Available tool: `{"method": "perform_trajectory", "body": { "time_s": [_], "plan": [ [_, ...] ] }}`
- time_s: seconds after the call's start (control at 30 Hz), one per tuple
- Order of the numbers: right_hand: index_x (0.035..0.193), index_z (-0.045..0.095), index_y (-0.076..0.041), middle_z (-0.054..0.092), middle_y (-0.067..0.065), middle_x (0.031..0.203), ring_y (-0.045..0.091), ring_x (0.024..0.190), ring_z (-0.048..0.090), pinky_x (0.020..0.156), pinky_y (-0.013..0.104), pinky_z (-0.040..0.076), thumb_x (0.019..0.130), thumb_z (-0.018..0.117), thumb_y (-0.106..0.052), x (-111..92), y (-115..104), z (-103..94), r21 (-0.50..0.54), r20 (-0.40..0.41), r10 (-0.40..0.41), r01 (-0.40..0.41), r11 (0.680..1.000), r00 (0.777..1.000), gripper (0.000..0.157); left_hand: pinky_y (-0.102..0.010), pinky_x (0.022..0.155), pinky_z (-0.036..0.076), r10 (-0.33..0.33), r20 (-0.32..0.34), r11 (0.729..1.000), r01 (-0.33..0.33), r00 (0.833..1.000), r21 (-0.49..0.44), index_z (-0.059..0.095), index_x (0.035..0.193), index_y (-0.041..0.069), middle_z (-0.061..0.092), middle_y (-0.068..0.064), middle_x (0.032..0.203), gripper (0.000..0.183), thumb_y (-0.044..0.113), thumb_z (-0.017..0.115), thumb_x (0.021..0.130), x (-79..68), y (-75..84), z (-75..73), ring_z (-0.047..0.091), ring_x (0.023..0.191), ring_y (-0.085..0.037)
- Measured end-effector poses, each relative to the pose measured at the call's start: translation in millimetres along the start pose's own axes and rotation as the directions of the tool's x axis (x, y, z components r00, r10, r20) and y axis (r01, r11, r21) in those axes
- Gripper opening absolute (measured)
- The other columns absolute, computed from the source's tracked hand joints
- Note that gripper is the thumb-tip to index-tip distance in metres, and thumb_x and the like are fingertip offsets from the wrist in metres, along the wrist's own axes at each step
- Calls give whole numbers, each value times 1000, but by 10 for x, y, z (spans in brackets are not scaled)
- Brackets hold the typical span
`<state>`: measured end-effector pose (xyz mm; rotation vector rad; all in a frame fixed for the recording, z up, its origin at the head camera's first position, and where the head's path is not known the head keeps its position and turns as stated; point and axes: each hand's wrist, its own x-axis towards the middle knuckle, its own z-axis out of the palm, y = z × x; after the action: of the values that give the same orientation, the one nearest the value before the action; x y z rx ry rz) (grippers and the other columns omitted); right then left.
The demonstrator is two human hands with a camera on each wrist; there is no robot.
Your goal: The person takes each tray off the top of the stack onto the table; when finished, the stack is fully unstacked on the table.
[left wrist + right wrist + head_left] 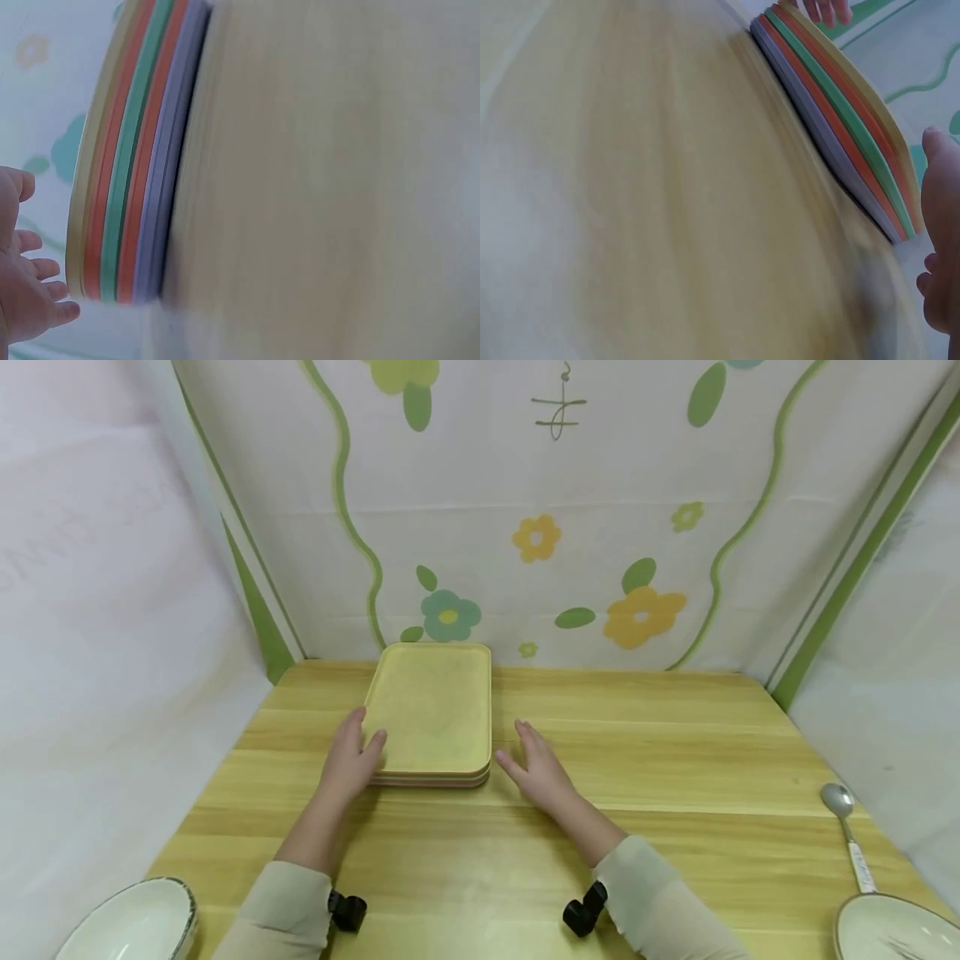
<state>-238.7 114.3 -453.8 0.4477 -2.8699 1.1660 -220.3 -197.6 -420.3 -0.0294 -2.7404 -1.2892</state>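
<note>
A stack of rectangular trays [431,710] lies toward the back left of the table, the top one yellow. Its edges [124,165] show yellow, orange, green and purple layers in the left wrist view. My left hand [350,756] is at the stack's left front side, fingers extended and thumb over the rim; whether it touches cannot be told. Just off the right side, my right hand [542,774] has its fingers spread and holds nothing. The right wrist view shows its thumb [939,180] near a corner of the stack.
On the wooden table [637,735], a white bowl [135,922] sits at the front left. At the front right is another pale dish [892,931], with a metal spoon [847,831] behind it. A flowered cloth [480,510] hangs directly behind the trays.
</note>
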Motion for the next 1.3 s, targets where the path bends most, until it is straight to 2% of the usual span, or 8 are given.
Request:
{"method": "perform_trajectory", "body": {
  "time_s": [0.2,0.4,0.6,0.8,1.0,1.07,1.2,1.3],
  "plan": [
    [158,19,-11,22,13,162,37,148,22,117,58,23,98,49,-56,-19,-61,156,115,46,7,-12,993,999,81,-63,117,15,-102,42,983,107,994,-149,2,157,2,4,-26,162,72,36,40,106,-118,-190,-113,9,148,-47],
    [159,15,-12,21,16,162,37,148,22,117,56,24,94,55,-58,-20,-90,256,161,95,-3,-12,987,995,89,-55,119,20,-136,110,950,161,985,-266,1,158,3,5,-23,163,72,31,43,106,-192,-299,-104,12,149,-43],
    [159,12,-10,20,15,162,34,149,21,119,53,23,90,58,-61,-11,-108,292,166,108,-8,-10,986,994,97,-44,118,24,-128,112,901,162,985,-402,6,157,0,10,-24,162,75,20,53,102,-210,-390,-76,18,149,-38],
    [158,14,-10,23,14,162,34,149,23,119,52,24,90,57,-61,10,-117,317,154,96,-16,1,988,995,96,-20,110,32,-140,105,872,173,985,-459,13,156,-2,18,-25,160,76,17,59,99,-202,-449,-72,25,147,-36],
    [158,12,-7,20,15,162,35,149,20,119,53,22,93,55,-58,-7,-156,310,150,113,-22,5,989,993,93,-30,117,26,-136,84,829,160,987,-537,19,156,0,20,-19,161,69,12,58,99,-186,-444,-74,23,149,-29],
    [158,11,-6,17,16,163,36,150,18,119,54,21,94,53,-57,-17,-164,305,155,123,-20,1,988,992,92,-27,117,27,-131,73,807,149,989,-571,21,155,1,21,-18,161,68,10,57,99,-182,-429,-67,23,148,-27],
    [158,9,-5,14,17,163,36,150,16,119,55,20,96,52,-56,-30,-164,308,161,129,-17,-4,987,992,91,-10,103,37,-130,50,765,132,990,-630,22,156,3,24,-15,161,67,6,56,98,-191,-371,-50,28,145,-26],
    [158,9,-6,13,16,164,36,151,15,120,55,19,96,51,-55,-33,-153,318,161,125,-18,-2,987,992,90,-4,94,39,-130,27,756,117,991,-644,23,155,3,27,-16,160,66,4,56,98,-202,-329,-40,34,140,-22]
  ]
}}
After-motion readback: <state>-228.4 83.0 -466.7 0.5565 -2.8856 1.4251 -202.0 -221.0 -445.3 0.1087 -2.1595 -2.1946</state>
